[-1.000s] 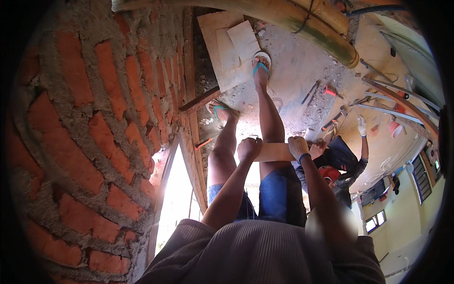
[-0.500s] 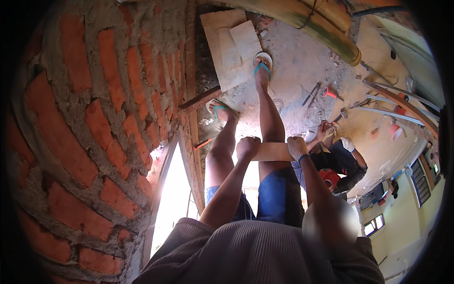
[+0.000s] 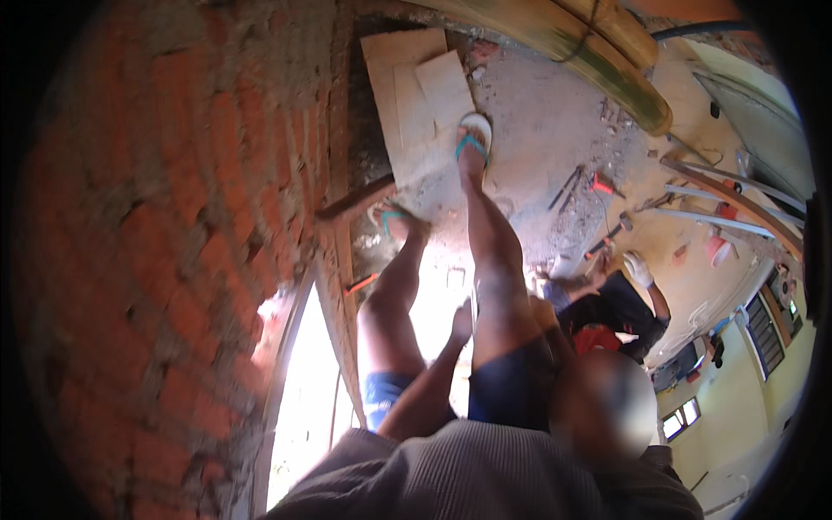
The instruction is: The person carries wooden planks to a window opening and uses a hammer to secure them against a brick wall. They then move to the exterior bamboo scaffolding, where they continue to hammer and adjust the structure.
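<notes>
My left hand [image 3: 464,322] is closed beside my right knee, partly in shade. A thin pale edge, apparently the flat rectangular board [image 3: 474,303] turned nearly edge-on, stands against its fingers. On the other side of the same thigh is my right hand [image 3: 543,312], smeared by motion; its fingers cannot be made out, nor whether it touches the board.
A brick wall [image 3: 173,286] rises at left, with a bright opening [image 3: 312,381] beside it. Pale sheets [image 3: 416,95] lie on the floor ahead. At right, a gloved co-worker [image 3: 637,269] crouches near a hammer [image 3: 611,236]. Bamboo poles [image 3: 598,61] lie beyond.
Both hands have moved lower, toward my body. The board, earlier broad and level between them, now shows only a thin edge by the left hand. The co-worker's gloved hand has shifted.
</notes>
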Demonstrator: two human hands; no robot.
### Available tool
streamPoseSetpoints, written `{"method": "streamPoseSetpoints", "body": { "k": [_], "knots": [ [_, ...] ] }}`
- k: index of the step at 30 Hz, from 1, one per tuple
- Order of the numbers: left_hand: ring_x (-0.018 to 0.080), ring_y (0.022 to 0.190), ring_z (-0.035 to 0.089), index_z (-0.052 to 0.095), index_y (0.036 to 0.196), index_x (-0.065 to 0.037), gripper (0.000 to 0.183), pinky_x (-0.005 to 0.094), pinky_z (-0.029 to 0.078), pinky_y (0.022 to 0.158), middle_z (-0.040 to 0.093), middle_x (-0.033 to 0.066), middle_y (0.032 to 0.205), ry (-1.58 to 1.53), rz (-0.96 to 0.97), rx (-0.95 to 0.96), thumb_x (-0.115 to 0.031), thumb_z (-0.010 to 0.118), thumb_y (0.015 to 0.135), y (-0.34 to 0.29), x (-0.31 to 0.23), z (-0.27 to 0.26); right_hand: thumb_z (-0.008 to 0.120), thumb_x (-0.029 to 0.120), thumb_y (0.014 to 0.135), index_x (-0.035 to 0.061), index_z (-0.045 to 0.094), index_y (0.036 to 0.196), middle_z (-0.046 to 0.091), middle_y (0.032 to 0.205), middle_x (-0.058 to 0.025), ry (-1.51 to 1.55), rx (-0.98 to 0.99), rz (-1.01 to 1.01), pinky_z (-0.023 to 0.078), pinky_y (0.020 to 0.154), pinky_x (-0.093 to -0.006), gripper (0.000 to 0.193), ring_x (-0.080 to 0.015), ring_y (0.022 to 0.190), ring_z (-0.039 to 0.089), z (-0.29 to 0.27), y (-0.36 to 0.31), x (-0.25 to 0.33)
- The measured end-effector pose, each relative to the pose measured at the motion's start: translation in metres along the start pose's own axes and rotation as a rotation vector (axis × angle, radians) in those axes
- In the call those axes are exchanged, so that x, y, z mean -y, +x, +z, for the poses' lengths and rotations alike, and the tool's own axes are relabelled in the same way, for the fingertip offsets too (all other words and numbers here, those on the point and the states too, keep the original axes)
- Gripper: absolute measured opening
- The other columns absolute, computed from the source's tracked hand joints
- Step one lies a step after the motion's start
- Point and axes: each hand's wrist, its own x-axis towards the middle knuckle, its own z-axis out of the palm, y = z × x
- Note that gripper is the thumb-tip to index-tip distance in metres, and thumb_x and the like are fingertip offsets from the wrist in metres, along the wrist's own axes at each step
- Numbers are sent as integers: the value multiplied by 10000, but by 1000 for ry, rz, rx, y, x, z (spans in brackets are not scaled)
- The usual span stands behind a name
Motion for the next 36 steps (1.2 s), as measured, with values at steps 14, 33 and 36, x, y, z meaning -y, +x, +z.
{"method": "streamPoseSetpoints", "body": {
  "k": [14, 33, 36],
  "knots": [
    [105, 848, 565, 572, 1128, -9, 240, 273, 477, 740, 624, 41, 917, -499, 175, -88, -219, 586, 1014, 21, -132, -117, 467, 485, 1024, 103, 600, 1067, 620, 891, -34, 1704, -469, 387, 549, 664, -302, 406, -136, 814, 637, -245, -49, -12],
    [220, 1181, 561, 394, 1387, -16, 438, 320, 485, 928, 573, 143, 1255, -819, 373, -171, -293, 475, 1058, -25, -308, -139, 540, 330, 1001, 11, 604, 1160, 673, 1061, -164, 1165, -695, -57, 504, 774, -344, 362, -247, 898, 652, -368, 1, 246],
    [208, 1080, 630, 416, 1404, -27, 463, 372, 593, 829, 596, 140, 1222, -753, 269, 87, -285, 514, 1033, -18, -302, -177, 678, 209, 915, 50, 576, 1272, 653, 1164, -152, 761, -836, -104, 513, 821, -358, 404, -297, 937, 657, -403, -17, 223]
  ]
}}
